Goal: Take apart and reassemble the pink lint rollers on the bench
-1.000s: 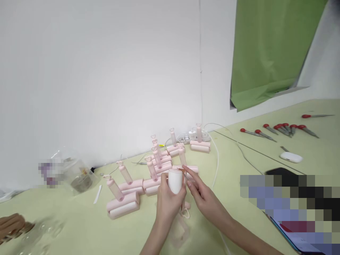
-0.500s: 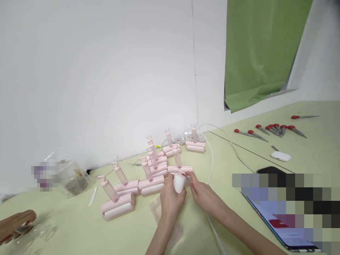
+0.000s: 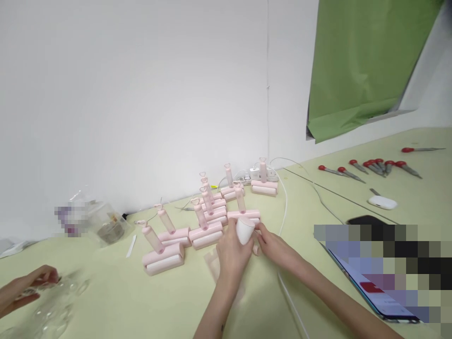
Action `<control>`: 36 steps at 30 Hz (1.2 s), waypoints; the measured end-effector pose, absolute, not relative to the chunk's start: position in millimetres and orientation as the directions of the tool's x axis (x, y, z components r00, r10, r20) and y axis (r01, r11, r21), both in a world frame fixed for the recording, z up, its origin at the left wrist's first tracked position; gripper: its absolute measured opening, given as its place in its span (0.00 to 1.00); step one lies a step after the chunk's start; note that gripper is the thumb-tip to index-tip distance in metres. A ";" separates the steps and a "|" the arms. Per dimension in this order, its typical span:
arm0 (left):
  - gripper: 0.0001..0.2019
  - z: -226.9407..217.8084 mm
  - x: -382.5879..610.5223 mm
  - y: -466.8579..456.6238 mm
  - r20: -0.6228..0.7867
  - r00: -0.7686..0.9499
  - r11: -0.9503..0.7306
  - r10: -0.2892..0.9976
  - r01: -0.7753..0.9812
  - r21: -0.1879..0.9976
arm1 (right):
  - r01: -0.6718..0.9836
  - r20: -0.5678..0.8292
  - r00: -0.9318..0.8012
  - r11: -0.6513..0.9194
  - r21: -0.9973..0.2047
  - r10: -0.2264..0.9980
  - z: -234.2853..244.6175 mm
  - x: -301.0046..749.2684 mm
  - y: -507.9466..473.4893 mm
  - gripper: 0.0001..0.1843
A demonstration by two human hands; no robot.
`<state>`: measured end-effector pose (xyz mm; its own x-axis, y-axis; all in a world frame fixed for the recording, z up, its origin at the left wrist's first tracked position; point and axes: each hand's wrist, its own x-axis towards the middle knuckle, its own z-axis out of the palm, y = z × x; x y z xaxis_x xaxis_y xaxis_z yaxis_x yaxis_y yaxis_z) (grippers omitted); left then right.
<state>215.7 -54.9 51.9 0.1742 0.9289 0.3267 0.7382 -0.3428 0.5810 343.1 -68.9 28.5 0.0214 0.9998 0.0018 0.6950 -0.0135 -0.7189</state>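
Observation:
In my left hand is a lint roller whose white roll tilts up between the fingers. A small pink loop, perhaps its handle end, shows just below. The fingertips of my right hand are pinched together against the roll's right edge; what they hold there is too small to make out. Several pink lint rollers with upright clear-pink handles and heart-shaped loops stand just beyond my hands. Under my left wrist lies a flat, pale pink translucent piece, partly covered.
Another person's hand is at the left, over clear plastic pieces. Behind it stands a clear tub. To the right are a phone, a white case, red-headed tools and a white cable.
The roll has tipped to the right in my left hand, showing more of its end. The pink loop has come into view below. The other person's hand has opened somewhat. The whole view has shifted slightly.

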 end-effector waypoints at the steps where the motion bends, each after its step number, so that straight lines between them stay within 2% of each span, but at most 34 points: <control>1: 0.12 55.8 215.4 -56.4 0.336 0.173 -0.354 0.926 0.709 0.610 | 0.709 -0.011 0.031 -0.030 -0.705 0.999 29.7 345.5 -68.8 0.14; 5: 0.20 77.5 196.6 -63.1 0.348 0.061 -0.312 0.936 0.606 0.732 | 0.775 -0.046 0.088 -0.097 -0.625 0.995 45.0 361.9 -75.0 0.12; 8: 0.23 89.1 165.0 -71.6 0.368 0.021 -0.286 0.930 0.671 0.684 | 0.800 -0.044 0.074 -0.086 -0.594 0.996 61.8 369.0 -85.4 0.13; 10: 0.21 87.8 142.9 -78.2 0.379 0.029 -0.270 0.925 0.751 0.602 | 0.744 0.003 0.009 -0.005 -0.668 1.000 68.8 363.7 -92.3 0.14; 12: 0.20 79.3 125.1 -84.1 0.393 0.040 -0.266 0.919 0.798 0.541 | 0.607 0.038 -0.075 0.076 -0.791 0.996 69.8 350.3 -98.1 0.16; 15: 0.20 61.5 110.1 -89.4 0.401 0.040 -0.261 0.915 0.817 0.514 | 0.448 0.037 -0.201 0.126 -0.885 0.979 63.5 324.2 -105.3 0.17; 20: 0.21 45.8 105.0 -92.1 0.377 0.025 -0.232 0.926 0.825 0.516 | 0.476 0.129 -0.294 0.262 -0.840 0.947 53.8 302.1 -112.1 0.11; 25: 0.18 39.1 104.4 -92.1 0.423 0.121 -0.312 0.898 0.853 0.417 | 0.455 0.033 -0.344 0.198 -0.868 0.939 51.3 300.9 -114.9 0.12; 28: 0.19 35.1 104.4 -92.0 0.409 0.168 -0.330 0.897 0.871 0.364 | 0.492 0.040 -0.331 0.209 -0.845 0.943 50.2 299.3 -117.2 0.12; 31: 0.19 36.1 105.1 -92.6 0.360 0.167 -0.296 0.918 0.893 0.338 | 0.532 0.069 -0.327 0.244 -0.811 0.943 48.8 297.9 -118.3 0.13; 36: 0.18 51.0 103.2 -96.9 0.190 0.196 -0.245 0.962 0.927 0.285 | 0.634 0.098 -0.297 0.273 -0.723 0.950 46.2 300.6 -113.9 0.13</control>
